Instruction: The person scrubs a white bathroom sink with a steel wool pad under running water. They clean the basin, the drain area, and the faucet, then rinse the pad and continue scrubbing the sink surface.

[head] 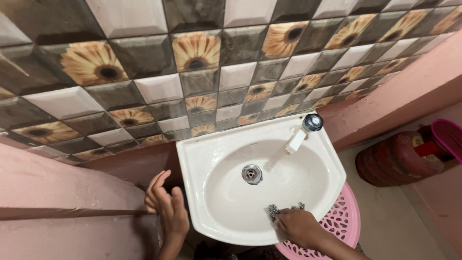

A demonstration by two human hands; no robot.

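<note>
Nearest the camera, the right hand presses a wad of steel wool against the inner front slope of the white washbasin. Its fingers are curled down over the pad, which shows only as a grey tuft beyond the knuckles; the fingertips themselves are covered, so how tightly they pinch cannot be told. The left hand rests at the basin's left outer edge, fingers loosely together and pointing up, holding nothing; whether it touches the rim or only the ledge beside it is hard to judge.

A likely trouble is scratching: coarse metal wool rubbed hard could dull the glaze. Loose strands may also break off and slide down towards the drain, since the bowl slopes that way. A wet, smooth slope could let the pad slip from under the hand.

Below the basin's right front edge sits a pink perforated basket, mostly hidden by the bowl and the forearm, so its contents cannot be seen. Farther back, the white tap with a dark knob stands on the rear rim; no running water is visible. At the right edge a red cylinder lies on the floor, cut off by the frame and partly covered by a pink rim.
</note>
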